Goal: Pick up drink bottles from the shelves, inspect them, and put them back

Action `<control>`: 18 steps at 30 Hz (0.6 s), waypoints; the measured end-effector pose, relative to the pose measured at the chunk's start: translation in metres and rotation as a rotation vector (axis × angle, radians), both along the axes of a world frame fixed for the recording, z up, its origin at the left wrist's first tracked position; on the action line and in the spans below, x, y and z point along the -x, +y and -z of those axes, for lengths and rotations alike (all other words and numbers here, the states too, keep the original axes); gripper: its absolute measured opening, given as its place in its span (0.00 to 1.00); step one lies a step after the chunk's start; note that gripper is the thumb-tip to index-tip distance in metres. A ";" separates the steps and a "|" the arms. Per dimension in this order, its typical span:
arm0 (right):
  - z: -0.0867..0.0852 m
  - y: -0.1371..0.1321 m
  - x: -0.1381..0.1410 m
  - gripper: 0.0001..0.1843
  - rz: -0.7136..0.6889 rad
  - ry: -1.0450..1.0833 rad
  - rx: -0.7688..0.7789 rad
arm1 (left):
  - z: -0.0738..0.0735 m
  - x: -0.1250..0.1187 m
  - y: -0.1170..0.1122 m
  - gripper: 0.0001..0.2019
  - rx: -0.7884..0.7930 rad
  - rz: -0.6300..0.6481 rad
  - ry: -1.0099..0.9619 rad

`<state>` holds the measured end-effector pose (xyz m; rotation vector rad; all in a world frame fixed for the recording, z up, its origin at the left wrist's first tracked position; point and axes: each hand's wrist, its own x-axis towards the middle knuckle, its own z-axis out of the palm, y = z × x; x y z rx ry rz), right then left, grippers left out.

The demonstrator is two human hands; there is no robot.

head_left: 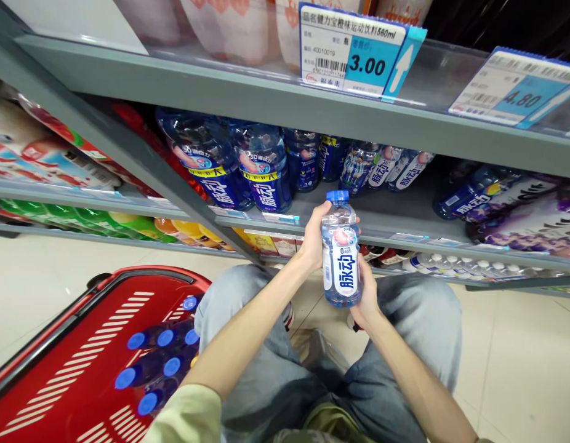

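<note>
Through the head view, my only feed, I have the bottle (341, 258) in midair, between the knees and the far shelf (405, 209), clear of both. The left hand (314, 239) is wrapped round its upper half from the left, thumb along the near side and fingertips showing past the right edge. The right hand (367, 292) is clasped on the lower right side, close to the base; its fingers go out of my sight underneath, so I cannot tell how far they reach. I judge the split grip, one hand high and one low, steadies the bottle and leaves the label bare for reading.

The bottle's long axis runs from near to far, almost in line with my view. Its blue cap (337, 196) points far, a touch to the left; the base is at the near end. The label faces up toward me, so I read the body as tilted back rather than upright.

To the left, the red basket (72, 344) sits beside the leg, probably for easy reach. The blue-capped bottles (165, 338) inside are bunched at its right, caps toward me. On the far shelf, stocked bottles (266, 187) show their labels outward, presumably for display.
</note>
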<state>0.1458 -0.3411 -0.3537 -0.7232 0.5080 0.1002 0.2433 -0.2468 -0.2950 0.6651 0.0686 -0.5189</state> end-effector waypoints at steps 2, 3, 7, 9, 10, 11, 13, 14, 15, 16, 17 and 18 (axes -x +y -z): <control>-0.003 -0.002 0.001 0.18 -0.120 -0.014 -0.106 | -0.001 0.002 0.000 0.21 0.089 -0.013 0.011; -0.003 -0.003 0.002 0.20 -0.230 -0.031 -0.172 | -0.002 0.003 0.001 0.21 0.143 -0.034 0.011; -0.003 -0.006 0.007 0.38 -0.624 -0.117 -0.374 | -0.008 0.007 0.003 0.20 0.279 -0.093 -0.023; -0.003 -0.006 0.008 0.41 -0.658 -0.149 -0.409 | -0.010 0.008 0.004 0.20 0.288 -0.077 -0.054; -0.003 -0.006 0.008 0.41 -0.646 -0.161 -0.418 | -0.009 0.009 0.004 0.21 0.287 -0.068 -0.070; -0.003 -0.005 0.007 0.40 -0.631 -0.168 -0.423 | -0.009 0.008 0.004 0.21 0.281 -0.064 -0.083; -0.003 -0.005 0.006 0.38 -0.604 -0.172 -0.423 | -0.007 0.007 0.003 0.22 0.257 -0.065 -0.089; -0.003 -0.004 0.005 0.37 -0.593 -0.173 -0.417 | -0.007 0.006 0.002 0.22 0.239 -0.067 -0.083; -0.003 -0.004 0.004 0.36 -0.574 -0.175 -0.406 | -0.006 0.005 0.001 0.22 0.220 -0.070 -0.073; -0.003 -0.004 0.003 0.36 -0.547 -0.176 -0.389 | -0.006 0.004 0.000 0.22 0.201 -0.072 -0.061; -0.004 -0.004 0.003 0.35 -0.507 -0.174 -0.363 | -0.006 0.003 -0.001 0.22 0.184 -0.074 -0.054; -0.005 -0.003 0.003 0.34 -0.460 -0.168 -0.326 | -0.007 0.001 -0.001 0.22 0.165 -0.074 -0.051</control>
